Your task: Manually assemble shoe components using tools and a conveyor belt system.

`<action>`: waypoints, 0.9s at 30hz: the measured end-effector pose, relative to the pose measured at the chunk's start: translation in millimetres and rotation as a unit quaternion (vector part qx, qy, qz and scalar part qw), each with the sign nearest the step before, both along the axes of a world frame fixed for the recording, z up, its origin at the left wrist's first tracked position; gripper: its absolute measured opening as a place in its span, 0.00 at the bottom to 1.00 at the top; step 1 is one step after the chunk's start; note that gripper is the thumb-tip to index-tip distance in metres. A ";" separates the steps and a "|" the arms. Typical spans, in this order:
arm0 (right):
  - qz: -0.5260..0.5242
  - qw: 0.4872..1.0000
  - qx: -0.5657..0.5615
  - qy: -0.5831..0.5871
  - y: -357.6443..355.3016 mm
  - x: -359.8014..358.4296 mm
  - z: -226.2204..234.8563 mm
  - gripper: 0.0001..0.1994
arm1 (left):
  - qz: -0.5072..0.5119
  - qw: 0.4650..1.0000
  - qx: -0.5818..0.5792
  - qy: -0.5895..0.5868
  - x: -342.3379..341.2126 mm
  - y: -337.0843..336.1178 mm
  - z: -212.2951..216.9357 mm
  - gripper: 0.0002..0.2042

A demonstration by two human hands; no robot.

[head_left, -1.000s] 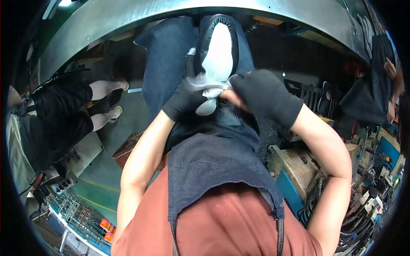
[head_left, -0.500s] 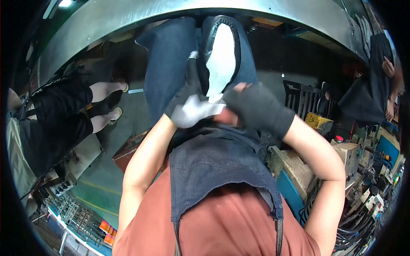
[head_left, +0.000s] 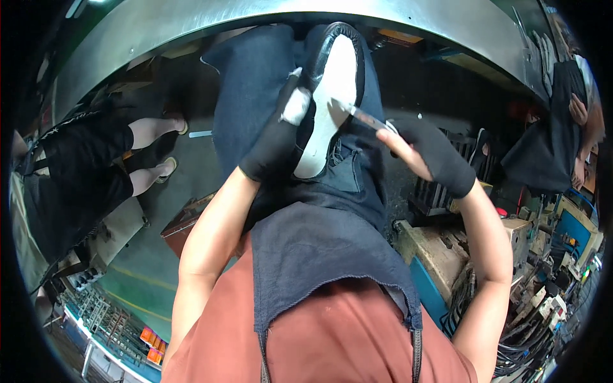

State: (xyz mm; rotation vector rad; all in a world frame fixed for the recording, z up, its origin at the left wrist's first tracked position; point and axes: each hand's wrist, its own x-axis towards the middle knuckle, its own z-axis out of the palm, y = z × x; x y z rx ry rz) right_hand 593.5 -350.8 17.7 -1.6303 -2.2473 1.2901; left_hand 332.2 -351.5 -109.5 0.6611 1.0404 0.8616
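A black shoe [head_left: 322, 54] lies across my lap with its white underside [head_left: 332, 121] turned up and its toe end away from me. My left hand [head_left: 281, 131], in a black fingerless glove with white wrapping on the fingers, is closed against the left side of the shoe. My right hand [head_left: 428, 150], gloved the same way, grips a slim hand tool [head_left: 367, 117] with a flat, pointed metal tip. That tip is over the middle of the white underside; whether it touches cannot be made out. The tool's exact kind is unclear.
A metal bench edge [head_left: 281, 14] curves across the far side, beyond my knees. Left stands a person in black shorts [head_left: 83, 153]; another person's dark apron [head_left: 555, 134] shows at far right. A beige machine [head_left: 434, 252] with cables is close by my right elbow. A brown box [head_left: 185, 223] sits at left.
My hands were together near the shoe's heel end. Since then, my right hand has swung out to the right and brought the tool over the underside; my left hand has moved up the shoe's left side.
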 end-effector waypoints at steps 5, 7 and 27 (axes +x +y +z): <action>0.006 0.997 0.032 -0.075 10.9 -27.8 9.1 0.23 | 0.018 0.995 -0.073 -0.065 19.4 15.7 37.5 0.18; -0.007 0.985 0.095 -0.141 3.4 -32.2 -2.1 0.24 | 0.017 0.999 0.027 -0.005 24.1 19.8 10.8 0.19; 0.114 0.982 0.075 -0.127 38.0 -29.4 42.0 0.24 | -0.253 0.884 0.248 0.305 8.5 30.8 52.7 0.38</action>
